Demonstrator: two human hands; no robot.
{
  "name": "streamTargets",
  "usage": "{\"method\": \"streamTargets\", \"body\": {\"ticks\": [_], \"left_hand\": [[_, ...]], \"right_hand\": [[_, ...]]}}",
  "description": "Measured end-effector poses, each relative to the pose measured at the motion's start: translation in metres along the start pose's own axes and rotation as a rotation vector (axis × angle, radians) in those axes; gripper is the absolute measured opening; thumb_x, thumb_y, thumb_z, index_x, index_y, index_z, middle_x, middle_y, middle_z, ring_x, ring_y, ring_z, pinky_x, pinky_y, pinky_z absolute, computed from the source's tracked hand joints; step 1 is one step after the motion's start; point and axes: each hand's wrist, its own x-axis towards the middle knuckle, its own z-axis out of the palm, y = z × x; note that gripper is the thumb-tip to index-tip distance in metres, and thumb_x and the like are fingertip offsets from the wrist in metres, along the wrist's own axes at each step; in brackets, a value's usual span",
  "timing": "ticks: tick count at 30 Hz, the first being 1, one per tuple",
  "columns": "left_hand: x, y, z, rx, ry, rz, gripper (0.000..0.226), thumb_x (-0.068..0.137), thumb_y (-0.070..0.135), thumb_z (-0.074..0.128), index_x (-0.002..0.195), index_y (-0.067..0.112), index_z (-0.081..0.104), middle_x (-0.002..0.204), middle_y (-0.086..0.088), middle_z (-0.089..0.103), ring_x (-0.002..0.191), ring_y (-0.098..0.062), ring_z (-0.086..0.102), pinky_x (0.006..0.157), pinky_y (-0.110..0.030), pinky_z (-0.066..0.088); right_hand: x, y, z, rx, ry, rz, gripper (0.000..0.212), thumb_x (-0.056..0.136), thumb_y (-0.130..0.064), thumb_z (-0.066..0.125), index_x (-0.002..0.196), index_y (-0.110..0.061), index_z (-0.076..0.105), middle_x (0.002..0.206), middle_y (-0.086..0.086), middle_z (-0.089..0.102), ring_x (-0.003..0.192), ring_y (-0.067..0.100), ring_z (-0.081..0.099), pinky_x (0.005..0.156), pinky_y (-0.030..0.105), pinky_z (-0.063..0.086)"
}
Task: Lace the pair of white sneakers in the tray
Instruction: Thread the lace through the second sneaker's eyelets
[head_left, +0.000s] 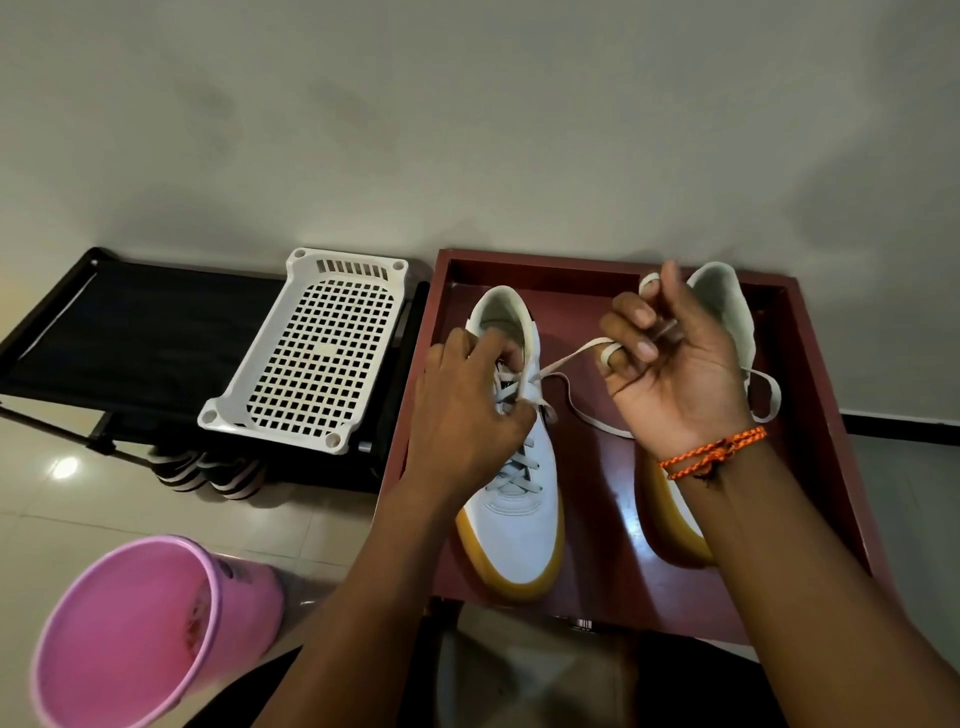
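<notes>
A: Where do we stand with the pair?

B: Both sneakers sit in the red tray (810, 395), toes toward six o'clock. The left sneaker (519, 525) is crossed most of the way up; our left hand (467, 415) is curled over its upper eyelets, pinching the lace at the crossing.

A: And the other hand?

B: Our right hand (670, 364), at three o'clock of the left one, is raised palm-up with the white lace (566, 358) wrapped around its fingers and held taut back to the shoe. The right sneaker (727, 317) lies mostly hidden behind that wrist, with a loose lace (769, 400) trailing at its three o'clock side.

A: What could go wrong here?

B: We judge that pulling too hard could drag the sneaker across the tray or tighten one side unevenly. If our left pinch slackens, the crossing may loosen. The slack loop lying between the shoes might also snag or knot.
</notes>
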Motion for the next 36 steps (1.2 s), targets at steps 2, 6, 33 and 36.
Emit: {"method": "streamTargets", "body": {"ticks": [2, 6, 33, 36], "left_hand": [[-0.002, 0.003, 0.002, 0.050, -0.003, 0.082, 0.028, 0.081, 0.028, 0.078, 0.105, 0.032, 0.064, 0.104, 0.012, 0.047, 0.098, -0.016, 0.048, 0.082, -0.041, 0.049], [-0.007, 0.006, 0.015, 0.215, -0.022, 0.132, 0.029, 0.087, 0.036, 0.074, 0.116, 0.034, 0.072, 0.105, 0.010, 0.050, 0.100, -0.018, 0.048, 0.079, -0.043, 0.049], [0.011, -0.006, -0.031, -1.197, 0.211, -0.577, 0.038, 0.078, 0.025, 0.085, 0.109, 0.002, 0.082, 0.070, -0.002, 0.063, 0.056, -0.011, 0.046, 0.054, -0.018, 0.042], [0.011, -0.007, -0.033, -1.217, 0.221, -0.598, 0.032, 0.085, 0.022, 0.083, 0.111, 0.003, 0.081, 0.070, 0.000, 0.064, 0.056, -0.009, 0.049, 0.053, -0.016, 0.043]], "right_hand": [[0.007, 0.004, -0.009, -0.208, 0.178, -0.023, 0.018, 0.107, -0.032, 0.054, 0.101, -0.019, 0.066, 0.081, -0.003, 0.059, 0.062, 0.007, 0.051, 0.052, 0.020, 0.031], [0.013, 0.024, -0.023, -1.086, 0.463, -0.107, 0.036, 0.099, -0.026, 0.070, 0.133, -0.019, 0.063, 0.113, -0.001, 0.066, 0.091, 0.008, 0.063, 0.072, 0.016, 0.045], [-0.011, 0.066, 0.016, -1.084, -0.125, -0.082, 0.014, 0.104, -0.018, 0.066, 0.104, -0.025, 0.078, 0.053, 0.009, 0.063, 0.040, 0.019, 0.050, 0.043, 0.026, 0.041], [-0.008, 0.050, 0.012, -1.052, -0.150, -0.025, 0.013, 0.100, -0.016, 0.071, 0.095, -0.023, 0.081, 0.051, 0.008, 0.058, 0.041, 0.017, 0.045, 0.041, 0.024, 0.039]]}}
